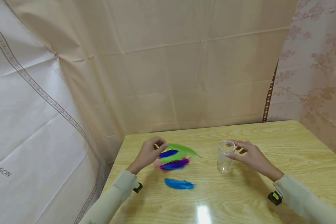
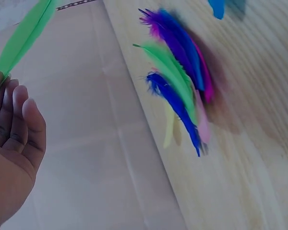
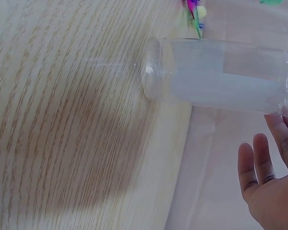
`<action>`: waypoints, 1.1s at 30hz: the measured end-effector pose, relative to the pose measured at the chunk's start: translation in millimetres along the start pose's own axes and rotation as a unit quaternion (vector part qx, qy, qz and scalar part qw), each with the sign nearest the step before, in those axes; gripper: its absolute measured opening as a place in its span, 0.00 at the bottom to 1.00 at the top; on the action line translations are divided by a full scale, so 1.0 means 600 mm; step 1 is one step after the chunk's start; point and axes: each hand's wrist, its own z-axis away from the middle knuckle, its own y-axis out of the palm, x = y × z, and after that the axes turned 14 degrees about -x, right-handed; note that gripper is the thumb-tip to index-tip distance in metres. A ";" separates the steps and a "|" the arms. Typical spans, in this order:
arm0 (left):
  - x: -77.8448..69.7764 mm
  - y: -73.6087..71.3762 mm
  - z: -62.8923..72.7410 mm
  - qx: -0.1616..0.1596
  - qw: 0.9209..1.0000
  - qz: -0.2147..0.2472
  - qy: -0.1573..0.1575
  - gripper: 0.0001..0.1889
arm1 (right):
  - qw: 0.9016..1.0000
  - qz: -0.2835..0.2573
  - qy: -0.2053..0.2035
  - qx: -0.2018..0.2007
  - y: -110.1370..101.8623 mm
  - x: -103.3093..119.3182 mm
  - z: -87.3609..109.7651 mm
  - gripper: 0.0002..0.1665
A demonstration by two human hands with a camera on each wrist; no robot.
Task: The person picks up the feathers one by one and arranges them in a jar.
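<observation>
In the head view, the left hand [image 1: 149, 152] pinches a green feather [image 1: 183, 148] by one end, its free end pointing between three and four o'clock. So thin a thing seems to call for a fingertip grip — one that leaves most of its length unbent. The right hand [image 1: 250, 157] holds an upright glass jar [image 1: 225, 162] near its mouth, thumb on the near side and fingers behind, probably to steady it without covering the opening. With the jar as centre, the feather pile [image 1: 173, 164] lies at nine o'clock on the table [image 1: 282, 140] and a lone blue feather [image 1: 179, 184] at eight, presumably suiting the left hand's reach.

In the left wrist view, the green feather rises from the fingertips toward one o'clock; the pile, its feathers overlapping, sits at two o'clock from the hand.

In the right wrist view, the hand is at five o'clock from the jar, two fingers free of the glass — whether the jar's base touches the table, I cannot tell.
</observation>
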 end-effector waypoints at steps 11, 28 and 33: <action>-0.019 -0.003 -0.022 0.005 1.000 0.008 0.014 0.10 | 1.000 -0.001 0.003 0.010 -0.004 0.006 0.002 0.36; -0.048 -0.010 -0.056 0.002 0.998 0.026 0.056 0.10 | 1.000 0.003 -0.014 0.009 -0.006 0.005 0.003 0.35; -0.051 -0.008 -0.060 0.001 0.998 0.029 0.058 0.10 | 1.000 0.004 -0.009 0.011 -0.007 0.005 0.003 0.35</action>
